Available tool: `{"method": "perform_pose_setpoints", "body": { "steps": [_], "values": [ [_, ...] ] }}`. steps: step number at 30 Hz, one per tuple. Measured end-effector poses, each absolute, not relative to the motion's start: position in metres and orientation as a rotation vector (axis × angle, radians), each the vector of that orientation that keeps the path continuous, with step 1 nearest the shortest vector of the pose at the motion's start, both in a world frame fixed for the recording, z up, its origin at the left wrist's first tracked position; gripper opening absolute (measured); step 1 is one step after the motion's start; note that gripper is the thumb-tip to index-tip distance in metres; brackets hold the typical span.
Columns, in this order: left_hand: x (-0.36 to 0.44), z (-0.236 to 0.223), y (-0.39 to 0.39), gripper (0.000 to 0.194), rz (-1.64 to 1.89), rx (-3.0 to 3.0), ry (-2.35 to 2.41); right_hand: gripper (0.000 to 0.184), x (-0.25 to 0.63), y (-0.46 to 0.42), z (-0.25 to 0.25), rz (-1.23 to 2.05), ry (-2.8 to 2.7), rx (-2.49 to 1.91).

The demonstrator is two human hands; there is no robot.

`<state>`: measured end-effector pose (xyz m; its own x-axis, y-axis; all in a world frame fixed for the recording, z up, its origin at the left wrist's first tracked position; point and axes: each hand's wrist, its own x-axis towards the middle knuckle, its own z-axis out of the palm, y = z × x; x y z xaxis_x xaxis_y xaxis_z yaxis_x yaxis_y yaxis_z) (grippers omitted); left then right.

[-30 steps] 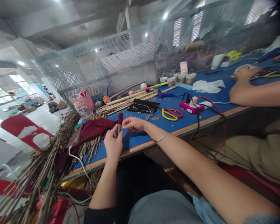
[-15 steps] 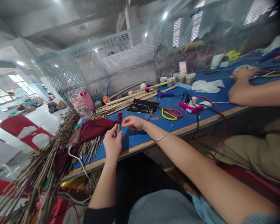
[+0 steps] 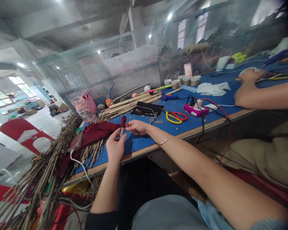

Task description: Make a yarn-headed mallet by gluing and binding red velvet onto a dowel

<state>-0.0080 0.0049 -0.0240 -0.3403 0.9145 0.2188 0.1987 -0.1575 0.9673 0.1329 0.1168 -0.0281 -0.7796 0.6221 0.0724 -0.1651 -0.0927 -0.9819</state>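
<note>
My left hand (image 3: 115, 148) grips a short grey stick (image 3: 122, 132) between thumb and fingers, near the table's front edge. Its upper end carries a dark red fuzzy wrap (image 3: 123, 121), and it stands nearly upright. Just to the right, my right hand (image 3: 137, 127) is closed in a pinch close beside the wrap. What its fingertips hold, if anything, is too small to make out. A dark red cloth (image 3: 97, 131) lies left of the stick, over a heap of dried stalks (image 3: 55, 156).
Scissors (image 3: 176, 117) with yellow and red handles lie right of a black cloth (image 3: 145, 109). Behind are pale sticks (image 3: 131, 103) and a blue glue gun (image 3: 170, 96). A magenta power strip (image 3: 196, 110) trails cables over the edge. A co-worker's arm (image 3: 266, 93) rests at right.
My right hand drew slightly away from the stick half a second ago and is now back close to the wrap. My left hand keeps its grip.
</note>
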Motion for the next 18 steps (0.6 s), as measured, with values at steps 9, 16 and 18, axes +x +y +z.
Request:
{"method": "perform_pose_setpoints", "body": {
  "steps": [9, 16, 18],
  "values": [
    [-0.012, -0.024, 0.007, 0.056, 1.296, 1.201, 1.294, 0.040, 0.130, 0.112, -0.027, 1.895, -1.643, -0.407],
    [0.001, -0.023, -0.002, 0.039, 1.600, 1.391, 1.531, 0.036, 0.130, 0.111, -0.026, 1.858, -1.661, -0.422],
    [-0.002, -0.023, 0.000, 0.037, 1.557, 1.351, 1.470, 0.037, 0.130, 0.111, -0.026, 1.881, -1.670, -0.419]
  ]
}}
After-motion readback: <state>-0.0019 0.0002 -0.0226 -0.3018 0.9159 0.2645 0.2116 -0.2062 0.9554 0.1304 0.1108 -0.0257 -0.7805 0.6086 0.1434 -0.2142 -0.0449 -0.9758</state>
